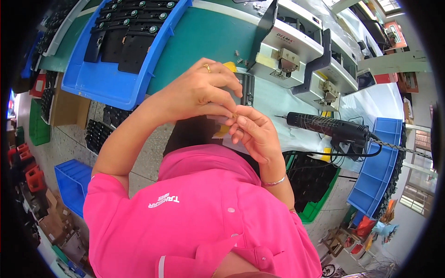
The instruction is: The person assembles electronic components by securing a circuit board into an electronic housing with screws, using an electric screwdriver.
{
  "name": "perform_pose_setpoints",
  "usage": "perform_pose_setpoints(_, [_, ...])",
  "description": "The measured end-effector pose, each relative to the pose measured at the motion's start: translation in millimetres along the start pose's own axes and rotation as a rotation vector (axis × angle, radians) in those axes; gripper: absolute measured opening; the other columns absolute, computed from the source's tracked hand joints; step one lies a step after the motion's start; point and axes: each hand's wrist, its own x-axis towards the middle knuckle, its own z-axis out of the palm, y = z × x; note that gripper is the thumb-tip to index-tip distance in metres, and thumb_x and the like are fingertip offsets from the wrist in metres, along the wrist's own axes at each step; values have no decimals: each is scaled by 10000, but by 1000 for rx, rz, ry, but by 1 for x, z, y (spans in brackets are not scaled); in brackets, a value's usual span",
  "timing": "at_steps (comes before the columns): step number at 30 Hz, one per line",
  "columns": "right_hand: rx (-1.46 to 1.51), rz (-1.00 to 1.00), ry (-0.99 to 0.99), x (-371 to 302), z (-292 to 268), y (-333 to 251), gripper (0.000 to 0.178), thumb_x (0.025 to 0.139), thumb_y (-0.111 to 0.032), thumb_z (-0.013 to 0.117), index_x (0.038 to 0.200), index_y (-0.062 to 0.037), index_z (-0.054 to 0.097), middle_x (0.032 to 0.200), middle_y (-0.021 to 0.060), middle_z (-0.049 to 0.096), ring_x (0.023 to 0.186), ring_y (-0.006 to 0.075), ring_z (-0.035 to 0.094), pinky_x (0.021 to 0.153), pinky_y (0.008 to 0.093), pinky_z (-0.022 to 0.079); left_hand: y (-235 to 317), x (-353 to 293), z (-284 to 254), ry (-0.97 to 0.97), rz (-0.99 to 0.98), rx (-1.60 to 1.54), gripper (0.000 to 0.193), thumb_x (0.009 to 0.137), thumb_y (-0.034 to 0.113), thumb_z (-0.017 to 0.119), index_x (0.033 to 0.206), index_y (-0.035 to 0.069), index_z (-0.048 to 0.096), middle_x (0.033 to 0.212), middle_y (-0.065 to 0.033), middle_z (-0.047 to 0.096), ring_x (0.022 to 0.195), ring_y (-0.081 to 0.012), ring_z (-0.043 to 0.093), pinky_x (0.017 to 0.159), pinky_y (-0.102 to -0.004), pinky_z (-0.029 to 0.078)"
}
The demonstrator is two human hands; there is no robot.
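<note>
My left hand (pixel 200 90) and my right hand (pixel 256 132) meet in front of my body at the bench edge. Thumb and fingers of both are pinched together, fingertip to fingertip, around a tiny brownish piece (pixel 234 116); its kind is too small to tell. Just beyond the hands lies a dark grey fixture (pixel 249 90), partly hidden by my left hand. A yellow piece (pixel 230 66) shows behind my left fingers. To the right of my right hand, a black electric screwdriver (pixel 324 126) points its bit toward the hands.
Two grey-white box machines (pixel 294 34) with metal fronts stand at the far right of the green bench (pixel 199 41). A blue bin (pixel 104 85) with black parts is at left. Small metal bits (pixel 238 56) lie beyond the hands. A black cable (pixel 324 154) loops below the screwdriver.
</note>
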Motion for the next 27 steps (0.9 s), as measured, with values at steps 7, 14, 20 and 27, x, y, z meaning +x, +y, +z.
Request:
perform_pose_setpoints(7, [96,4,37,9,-5,9,255,953,-67,658,1202,-18,637,1027,150,708,826,173,692,671,274,569,-6,1,3,-53,-16,9,110,781,216,783,880,174,755,1059,58,679,1129,-184,606,1014,-374,375])
perform_pose_setpoints(14, [164,-143,140,20,6,21,253,947,-59,664,1195,-19,640,1037,132,710,830,174,693,647,266,573,12,-6,20,189,-429,-324,172,865,120,733,1021,49,718,966,-22,707,927,-160,667,834,-307,508])
perform_pose_setpoints(20, [85,-285,245,29,10,32,279,937,-46,675,1210,-3,634,1048,131,707,848,177,697,616,278,596,25,-8,28,185,-817,-669,148,929,129,701,992,-5,696,891,-26,709,800,-60,646,699,-227,523])
perform_pose_setpoints(27, [-218,-333,236,23,27,24,397,946,-28,652,1325,18,545,1069,155,699,832,174,698,556,256,590,15,-9,31,225,-871,-626,120,908,109,717,943,-2,688,831,-17,709,756,-63,666,642,-212,514])
